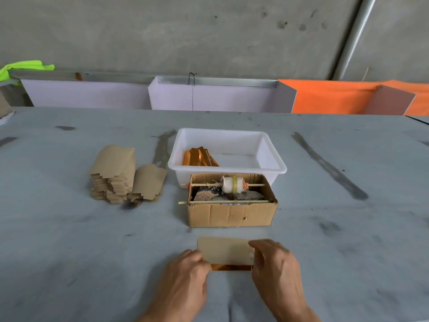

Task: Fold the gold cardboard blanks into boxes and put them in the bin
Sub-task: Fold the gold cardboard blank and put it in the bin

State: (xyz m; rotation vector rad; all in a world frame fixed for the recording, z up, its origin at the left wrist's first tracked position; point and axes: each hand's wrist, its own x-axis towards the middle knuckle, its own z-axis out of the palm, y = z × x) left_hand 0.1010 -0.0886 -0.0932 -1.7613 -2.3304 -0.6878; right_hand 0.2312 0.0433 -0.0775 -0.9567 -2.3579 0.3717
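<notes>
A cardboard blank point(224, 251) lies on the grey table near its front edge, brown side up, with a gold strip showing along its near edge. My left hand point(185, 277) pinches the blank's left end. My right hand point(276, 266) holds its right end, fingers curled over the top. A stack of flat brown blanks point(120, 175) sits to the left. The white plastic bin point(274, 159) stands behind, with folded gold boxes point(199, 156) in its left part.
An open corrugated box point(232, 214) holding a white spool on a stick and other scraps stands between the blank and the bin. White panels and an orange cloth point(336, 96) line the table's far edge.
</notes>
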